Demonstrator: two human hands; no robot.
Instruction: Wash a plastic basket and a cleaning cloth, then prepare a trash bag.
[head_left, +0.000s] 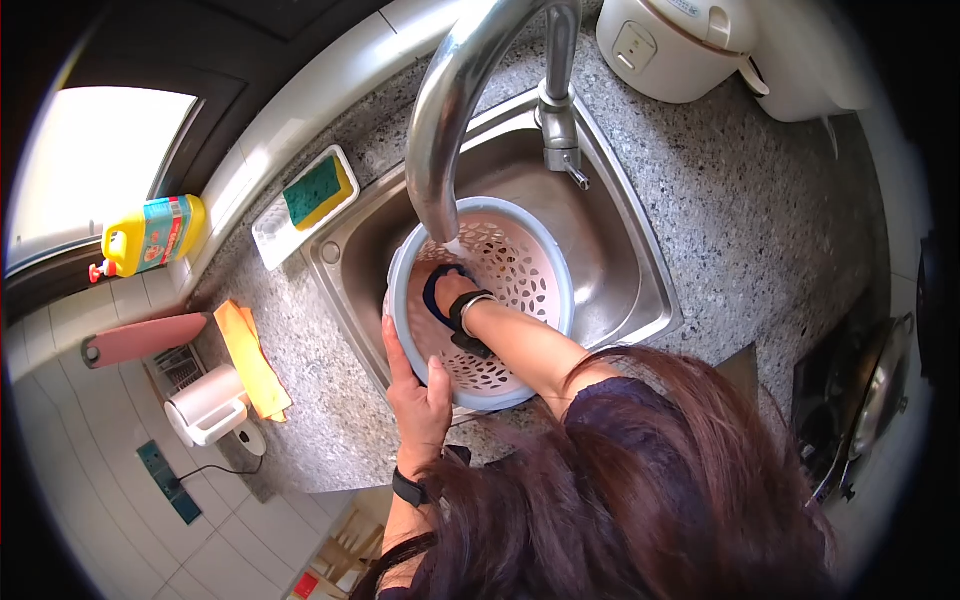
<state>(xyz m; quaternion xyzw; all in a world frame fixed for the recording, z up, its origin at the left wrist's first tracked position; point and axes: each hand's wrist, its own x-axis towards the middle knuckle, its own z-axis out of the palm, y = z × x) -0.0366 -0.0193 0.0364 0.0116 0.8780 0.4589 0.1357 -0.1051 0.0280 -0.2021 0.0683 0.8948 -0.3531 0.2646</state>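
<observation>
Over the steel sink is a round plastic basket with a pale blue rim and pink perforated walls, tilted. My left hand grips its rim at the near left, thumb and fingers on either side. Inside the basket, my right hand presses a dark blue cloth or pad against the inner wall; its fingers are partly hidden. Just above that hand ends the spout of a curved chrome faucet, with water coming out of it.
Left of the sink, a white tray holds a green and yellow sponge. Farther left are an orange cloth, a white kettle and a yellow bottle. A rice cooker stands at the back right, a stove at the right.
</observation>
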